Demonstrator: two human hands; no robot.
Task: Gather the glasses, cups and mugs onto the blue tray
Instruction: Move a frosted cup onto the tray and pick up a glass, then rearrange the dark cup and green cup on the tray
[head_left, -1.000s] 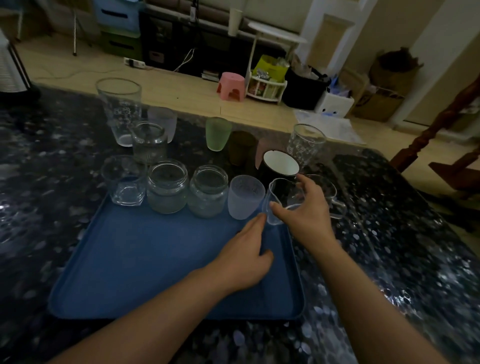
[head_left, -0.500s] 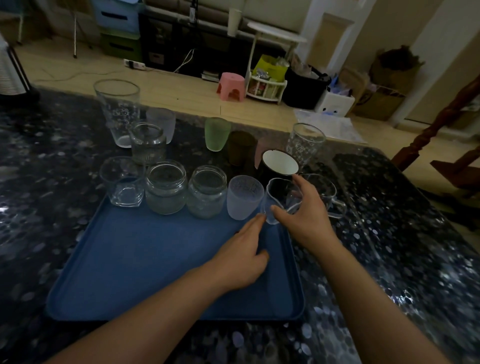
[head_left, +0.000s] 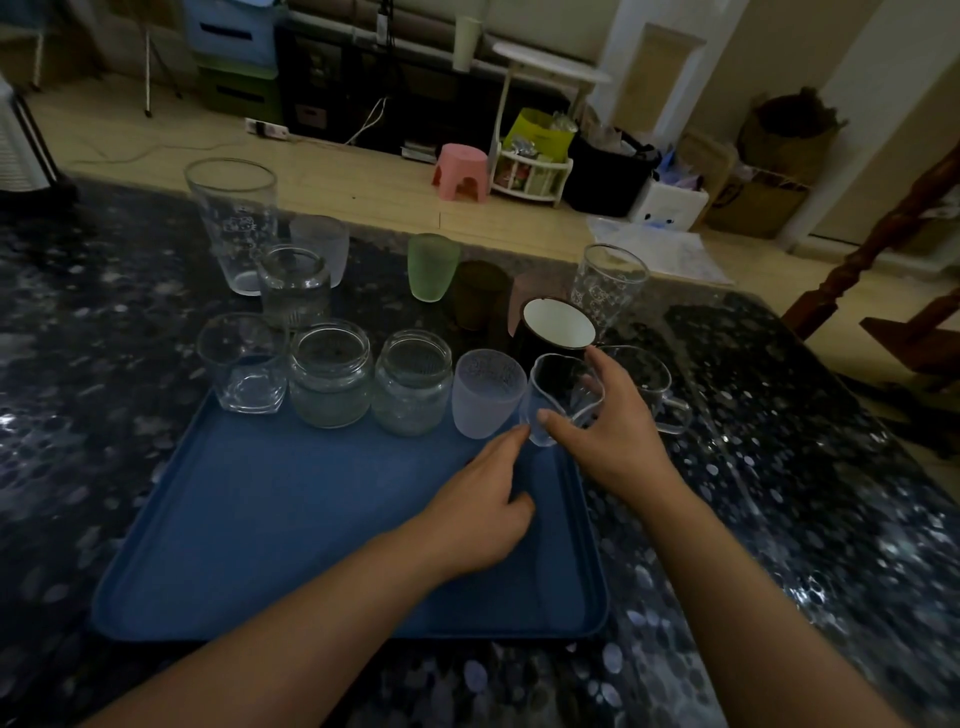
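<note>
The blue tray (head_left: 291, 525) lies on the dark speckled table. Along its far edge stand a square clear glass (head_left: 244, 364), two glass jars (head_left: 332, 374) (head_left: 413, 382) and a frosted cup (head_left: 485, 392). My right hand (head_left: 605, 431) grips a small clear spouted cup (head_left: 558, 397) at the tray's far right corner, thumb on its near side. My left hand (head_left: 485, 506) rests on the tray with its index finger stretched toward that cup's base, holding nothing. Behind stand a black mug (head_left: 556, 332), a clear handled mug (head_left: 657, 395), a green cup (head_left: 432, 266) and more glasses.
Further back on the table stand a tall clear glass (head_left: 234, 223), a frosted tumbler (head_left: 322, 244), a glass jar (head_left: 295, 288), a brown cup (head_left: 478, 293) and a patterned glass (head_left: 613, 286). The table's far edge drops to a wooden floor with a pink stool (head_left: 461, 171).
Almost nothing differs. My right hand stays closed on the spouted cup at the tray's corner, and my left hand's finger has stayed near its base.
</note>
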